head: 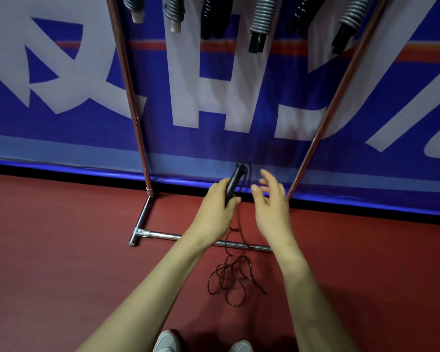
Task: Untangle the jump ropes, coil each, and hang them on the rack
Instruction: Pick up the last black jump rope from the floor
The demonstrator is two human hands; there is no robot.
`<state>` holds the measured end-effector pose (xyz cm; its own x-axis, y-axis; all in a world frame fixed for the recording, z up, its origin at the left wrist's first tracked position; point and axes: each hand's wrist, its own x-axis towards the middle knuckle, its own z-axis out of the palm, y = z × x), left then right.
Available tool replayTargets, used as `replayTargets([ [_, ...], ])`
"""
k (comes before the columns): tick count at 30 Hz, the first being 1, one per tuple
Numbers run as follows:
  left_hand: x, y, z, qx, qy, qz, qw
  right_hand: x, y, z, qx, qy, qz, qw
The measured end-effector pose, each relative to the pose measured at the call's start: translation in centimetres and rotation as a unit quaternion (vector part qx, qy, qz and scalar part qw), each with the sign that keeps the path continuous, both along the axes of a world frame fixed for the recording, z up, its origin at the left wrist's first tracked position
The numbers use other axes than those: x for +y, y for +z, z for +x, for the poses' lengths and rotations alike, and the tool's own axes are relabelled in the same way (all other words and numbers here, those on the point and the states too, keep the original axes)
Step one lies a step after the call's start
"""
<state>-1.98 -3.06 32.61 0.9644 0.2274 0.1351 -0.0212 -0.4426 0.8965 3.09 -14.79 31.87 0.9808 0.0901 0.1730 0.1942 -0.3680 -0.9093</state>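
Now the left hand [217, 201] clamps its grip on the handle [233, 182], right hand [271, 199] grip apart beside it; untangling stage. Next, probably, draw the tangled cord [233, 280] up in loops.

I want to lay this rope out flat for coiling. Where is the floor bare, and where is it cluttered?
Bare red floor left of the rack's foot, and more right of the right hand. Crowded: the loose rope heaped between the forearms by the base bar.
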Motion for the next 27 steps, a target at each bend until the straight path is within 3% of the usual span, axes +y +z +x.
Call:
replayTargets([
  [2, -0.2, -0.2, 0.0, -0.014, 0.023, 0.070, 0.997, 0.5, 0.3, -0.2, 0.036, -0.036, 0.076, 0.996],
  [4, -0.6, -0.6, 0.0, 0.005, 0.031, 0.008, 0.999, 1.3, 0.7, -0.5, 0.122, 0.005, 0.158, 0.980],
  [6, -1.2, -0.7, -0.1, 0.012, 0.043, -0.045, 0.998, 1.9, 0.6, -0.8, 0.149, 0.032, 0.145, 0.978],
  [8, -1.0, -1.0, -0.3, -0.001, 0.032, 0.034, 0.999, 2.2, 0.5, -1.1, 0.159, 0.012, 0.158, 0.974],
  [11, -0.6, -1.0, -0.5, -0.010, -0.043, 0.161, 0.986, 2.2, 0.4, -0.8, 0.208, -0.012, 0.248, 0.946],
  [14, -0.5, -0.7, -0.1, -0.009, -0.076, 0.072, 0.994, 1.9, 0.4, -0.4, 0.210, -0.019, 0.282, 0.936],
  [17, 0.7, 0.1, 0.3, -0.022, -0.045, -0.052, 0.997, 0.9, 1.1, -0.2, 0.228, 0.022, 0.315, 0.921],
  [18, 1.2, 0.4, 0.4, -0.035, -0.023, -0.084, 0.996, 0.3, 1.7, -0.3, 0.247, 0.061, 0.305, 0.918],
  [22, 2.5, 1.6, 0.4, -0.082, -0.023, -0.043, 0.995, -0.6, 2.8, -1.8, 0.308, 0.264, 0.193, 0.893],
  [25, 2.6, 2.3, 0.0, 0.019, -0.100, -0.100, 0.990, -0.6, 2.9, -2.2, 0.314, 0.351, 0.148, 0.870],
  [27, 2.8, 2.1, 0.0, 0.063, -0.101, -0.066, 0.991, -0.8, 2.8, -2.2, 0.323, 0.373, 0.125, 0.861],
])
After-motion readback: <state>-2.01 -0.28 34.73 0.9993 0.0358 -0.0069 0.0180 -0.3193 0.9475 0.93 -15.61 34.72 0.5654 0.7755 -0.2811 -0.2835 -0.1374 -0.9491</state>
